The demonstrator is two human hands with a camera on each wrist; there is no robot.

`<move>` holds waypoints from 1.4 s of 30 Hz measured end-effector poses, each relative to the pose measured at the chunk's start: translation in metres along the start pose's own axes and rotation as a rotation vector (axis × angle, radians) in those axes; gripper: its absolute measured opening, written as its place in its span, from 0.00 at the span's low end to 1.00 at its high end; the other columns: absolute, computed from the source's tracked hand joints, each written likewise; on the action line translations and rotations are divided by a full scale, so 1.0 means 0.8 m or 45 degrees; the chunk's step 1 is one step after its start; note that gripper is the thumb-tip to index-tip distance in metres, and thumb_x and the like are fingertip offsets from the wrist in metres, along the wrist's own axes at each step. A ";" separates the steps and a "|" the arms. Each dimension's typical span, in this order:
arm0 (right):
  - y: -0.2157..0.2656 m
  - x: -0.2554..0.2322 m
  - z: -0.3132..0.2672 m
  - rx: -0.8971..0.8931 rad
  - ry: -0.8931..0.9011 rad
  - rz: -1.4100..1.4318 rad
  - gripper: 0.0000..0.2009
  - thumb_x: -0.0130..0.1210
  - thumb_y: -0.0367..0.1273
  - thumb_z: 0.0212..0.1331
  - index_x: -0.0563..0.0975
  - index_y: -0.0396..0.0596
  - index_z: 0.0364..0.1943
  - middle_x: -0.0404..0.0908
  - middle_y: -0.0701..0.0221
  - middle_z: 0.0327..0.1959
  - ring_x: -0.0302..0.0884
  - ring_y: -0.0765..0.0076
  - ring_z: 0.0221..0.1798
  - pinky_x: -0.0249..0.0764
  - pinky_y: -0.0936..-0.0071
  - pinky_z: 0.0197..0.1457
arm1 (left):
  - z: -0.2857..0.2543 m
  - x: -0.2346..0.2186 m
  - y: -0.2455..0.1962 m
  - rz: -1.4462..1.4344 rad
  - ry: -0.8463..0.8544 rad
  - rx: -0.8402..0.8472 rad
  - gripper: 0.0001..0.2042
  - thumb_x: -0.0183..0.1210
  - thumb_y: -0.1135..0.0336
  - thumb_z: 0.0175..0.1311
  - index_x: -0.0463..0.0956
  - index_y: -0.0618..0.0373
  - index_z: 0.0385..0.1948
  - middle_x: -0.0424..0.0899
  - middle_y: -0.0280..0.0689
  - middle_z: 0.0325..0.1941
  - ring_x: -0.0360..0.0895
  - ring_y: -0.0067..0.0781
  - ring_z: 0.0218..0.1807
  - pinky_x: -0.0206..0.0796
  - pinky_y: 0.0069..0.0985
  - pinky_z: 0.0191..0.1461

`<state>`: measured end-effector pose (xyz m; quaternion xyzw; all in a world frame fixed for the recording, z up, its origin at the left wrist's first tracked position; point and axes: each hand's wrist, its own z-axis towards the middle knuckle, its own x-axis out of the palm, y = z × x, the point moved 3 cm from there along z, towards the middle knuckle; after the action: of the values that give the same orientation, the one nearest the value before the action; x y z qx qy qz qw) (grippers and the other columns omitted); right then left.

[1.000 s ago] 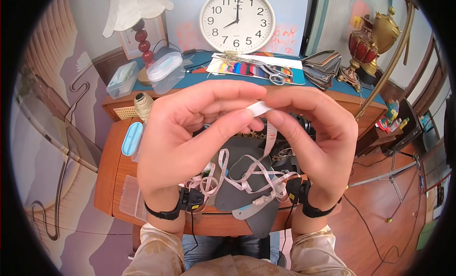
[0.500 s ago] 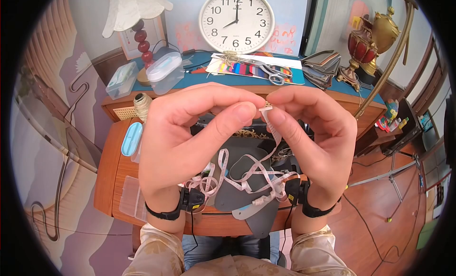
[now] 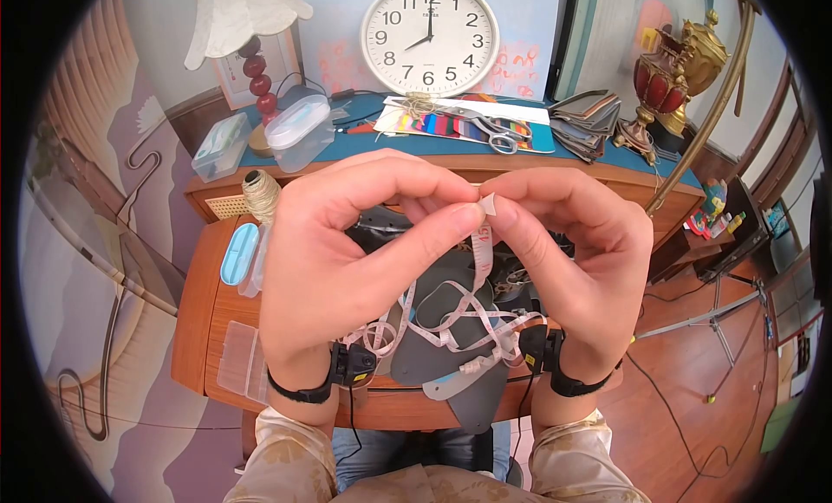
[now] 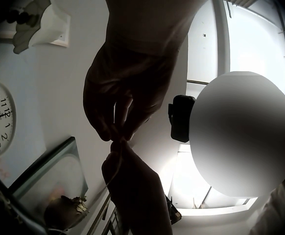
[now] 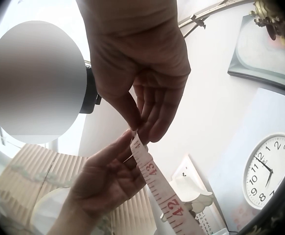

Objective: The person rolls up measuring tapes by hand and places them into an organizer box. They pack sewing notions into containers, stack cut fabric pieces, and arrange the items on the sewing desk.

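Both hands meet above the table in the head view, fingertips touching. My left hand (image 3: 347,252) and my right hand (image 3: 581,252) each pinch the white end of a measuring tape (image 3: 482,256) between thumb and index finger. From the pinch the tape hangs down to pink-and-white loops (image 3: 459,312) lying on the dark grey surface. Red numbers 42 and 43 show on the tape (image 5: 163,196) in the right wrist view, where the right hand (image 5: 137,73) is above the left. In the left wrist view the hands are dark, and fine detail of the pinch cannot be told.
Behind the hands, a blue-topped shelf (image 3: 373,143) holds scissors (image 3: 498,132), a colour card, fabric samples (image 3: 585,126), plastic boxes (image 3: 299,130) and a lamp. A clock (image 3: 430,39) stands at the back. Left are a thread spool (image 3: 260,194) and a blue case (image 3: 240,253).
The left thumb has moved up and right onto the tape end, meeting the right hand's fingers. The hanging tape has turned, so its printed face shows.
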<state>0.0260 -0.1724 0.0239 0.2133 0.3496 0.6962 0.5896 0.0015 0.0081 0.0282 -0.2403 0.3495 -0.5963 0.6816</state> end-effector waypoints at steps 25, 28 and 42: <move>-0.004 -0.003 0.003 -0.032 0.054 -0.045 0.05 0.62 0.23 0.63 0.82 0.32 0.39 0.86 0.68 0.35 0.81 0.78 0.37 0.78 0.80 0.43 | -0.003 0.006 -0.003 0.128 -0.037 -0.038 0.03 0.63 0.77 0.59 0.82 0.67 0.31 0.86 0.38 0.36 0.80 0.24 0.40 0.68 0.23 0.47; -0.006 -0.003 0.003 -0.044 0.058 -0.047 0.05 0.62 0.23 0.64 0.82 0.32 0.39 0.85 0.67 0.35 0.81 0.78 0.37 0.77 0.81 0.42 | -0.003 0.005 -0.003 0.122 -0.020 -0.023 0.02 0.63 0.77 0.59 0.82 0.66 0.31 0.86 0.37 0.35 0.80 0.24 0.40 0.68 0.22 0.46; 0.006 0.003 0.000 0.149 0.058 0.228 0.12 0.64 0.19 0.58 0.80 0.31 0.46 0.85 0.66 0.39 0.82 0.77 0.41 0.77 0.80 0.48 | -0.002 0.005 -0.008 0.169 -0.107 0.060 0.01 0.65 0.78 0.59 0.82 0.65 0.30 0.86 0.35 0.33 0.78 0.20 0.36 0.65 0.19 0.42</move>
<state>0.0223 -0.1702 0.0271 0.2618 0.3825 0.7293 0.5033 -0.0036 0.0033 0.0311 -0.2252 0.3217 -0.5473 0.7391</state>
